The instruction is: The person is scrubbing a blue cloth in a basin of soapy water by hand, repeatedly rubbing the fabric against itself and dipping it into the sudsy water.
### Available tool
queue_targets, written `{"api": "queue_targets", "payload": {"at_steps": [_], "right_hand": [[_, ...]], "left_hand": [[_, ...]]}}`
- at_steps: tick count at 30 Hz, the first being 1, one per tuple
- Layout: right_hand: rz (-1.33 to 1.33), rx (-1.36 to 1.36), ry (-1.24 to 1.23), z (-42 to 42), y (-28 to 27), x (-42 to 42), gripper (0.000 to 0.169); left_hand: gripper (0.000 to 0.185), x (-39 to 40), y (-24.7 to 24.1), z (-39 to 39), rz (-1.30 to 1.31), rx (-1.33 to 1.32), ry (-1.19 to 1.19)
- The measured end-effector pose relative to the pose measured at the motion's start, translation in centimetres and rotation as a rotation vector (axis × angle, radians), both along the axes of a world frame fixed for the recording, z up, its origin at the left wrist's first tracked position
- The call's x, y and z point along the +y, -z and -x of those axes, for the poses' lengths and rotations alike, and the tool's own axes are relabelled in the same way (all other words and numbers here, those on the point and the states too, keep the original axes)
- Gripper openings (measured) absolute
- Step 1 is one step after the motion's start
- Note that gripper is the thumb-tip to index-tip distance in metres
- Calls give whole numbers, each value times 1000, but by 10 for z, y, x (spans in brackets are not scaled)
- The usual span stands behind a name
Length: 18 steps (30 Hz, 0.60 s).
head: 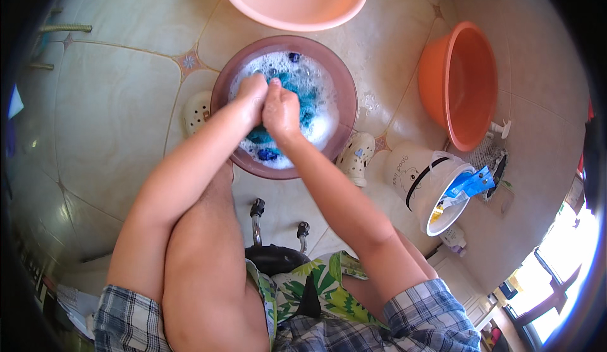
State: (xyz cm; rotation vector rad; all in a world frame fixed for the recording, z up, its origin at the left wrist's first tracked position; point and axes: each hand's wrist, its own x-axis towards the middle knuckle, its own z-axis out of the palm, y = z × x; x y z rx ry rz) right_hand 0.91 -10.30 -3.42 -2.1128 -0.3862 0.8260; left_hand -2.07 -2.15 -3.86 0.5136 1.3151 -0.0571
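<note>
In front of me a mauve plastic basin [344, 115] on the floor holds foamy water [325, 131]. A wet teal cloth [307, 98] lies partly under the suds, with dark blue bits of fabric [268, 154] showing at the near and far sides of the foam. My left hand [253, 93] is curled into a fist on the cloth. Pressed against it, my right hand [283, 112] is also closed on the cloth, thumb on top. The fingers' undersides and the fabric inside the fists are hidden.
A pink basin [294, 1] sits beyond. To the right, an orange basin [457, 86] stands on its side near a white bucket [412, 176] holding blue packaging [469, 183]. Cream clogs [356, 158] flank the mauve basin. Water spots [370, 103] wet the tiles.
</note>
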Motion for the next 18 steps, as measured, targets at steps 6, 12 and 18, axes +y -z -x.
{"api": "queue_targets", "payload": {"at_steps": [6,12,18], "right_hand": [[89,-59,-14,-6,-9,6,55],[117,58,122,-44,9,-2,54],[38,101,-104,-26,-23,-23,48]], "left_hand": [[32,5,-1,-10,-39,5,25],[41,-28,-19,-23,-259,164,178],[34,11,-5,-12,-254,67,162]]}}
